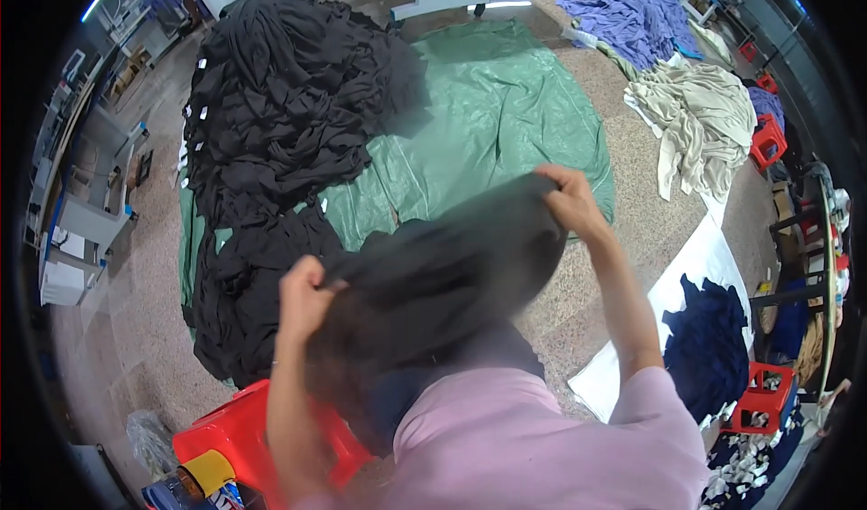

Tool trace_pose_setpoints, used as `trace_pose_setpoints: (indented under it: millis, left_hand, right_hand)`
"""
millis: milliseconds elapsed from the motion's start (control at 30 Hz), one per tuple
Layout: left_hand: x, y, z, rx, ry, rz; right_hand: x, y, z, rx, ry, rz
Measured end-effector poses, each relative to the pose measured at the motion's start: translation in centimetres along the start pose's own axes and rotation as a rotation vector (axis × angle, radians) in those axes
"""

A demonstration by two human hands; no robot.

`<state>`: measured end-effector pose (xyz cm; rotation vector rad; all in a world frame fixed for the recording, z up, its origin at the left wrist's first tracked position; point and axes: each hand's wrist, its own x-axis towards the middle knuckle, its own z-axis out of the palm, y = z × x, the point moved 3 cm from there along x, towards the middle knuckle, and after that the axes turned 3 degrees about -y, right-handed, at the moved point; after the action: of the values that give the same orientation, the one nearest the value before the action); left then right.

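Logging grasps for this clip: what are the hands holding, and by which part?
Both hands grip one black garment, blurred: the left hand bunches its left edge, the right hand pinches its upper right edge.

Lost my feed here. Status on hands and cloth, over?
Left hand and right hand both grip black garment, held up, blurred. Black pile on green tarp beyond. Nothing between.
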<state>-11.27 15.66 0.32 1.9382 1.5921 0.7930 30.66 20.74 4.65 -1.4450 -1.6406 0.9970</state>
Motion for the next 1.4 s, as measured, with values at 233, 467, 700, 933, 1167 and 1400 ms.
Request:
trace_pose_setpoints:
  millis: [233, 467, 700, 933, 1167, 1400]
  left_hand:
    - [-0.9, 4.6, -18.3, -0.17, 0.684, 0.142]
    - [-1.0, 7.0, -3.0, 0.14, -0.181, 0.213]
    - [0.0, 1.8, -5.2, -0.049, 0.28, 0.04]
    - [-3.9, 11.8, -17.7, 0.333, 0.666, 0.319]
    - [-15.6, 5.7, -8.7, 0.595, 0.131, 0.054]
    - [-19.6, 3.4, 2.3, 0.162, -0.019, -0.143]
  right_hand:
    - [3.5, -9.6, -2.8, 0.045, 0.028, -0.466]
    - [2.0, -16.5, -3.4, -0.031, -0.057, -0.666]
    - [3.5, -16.3, -6.2, -0.118, 0.115, -0.625]
    - [-0.4, -17.1, -5.4, -0.399, 0.204, -1.027]
    - [-12.4, -3.0, 2.6, -0.567, -0.443, -0.488]
    - [-14.2, 5.2, 6.9, -0.658, -0.58, -0.163]
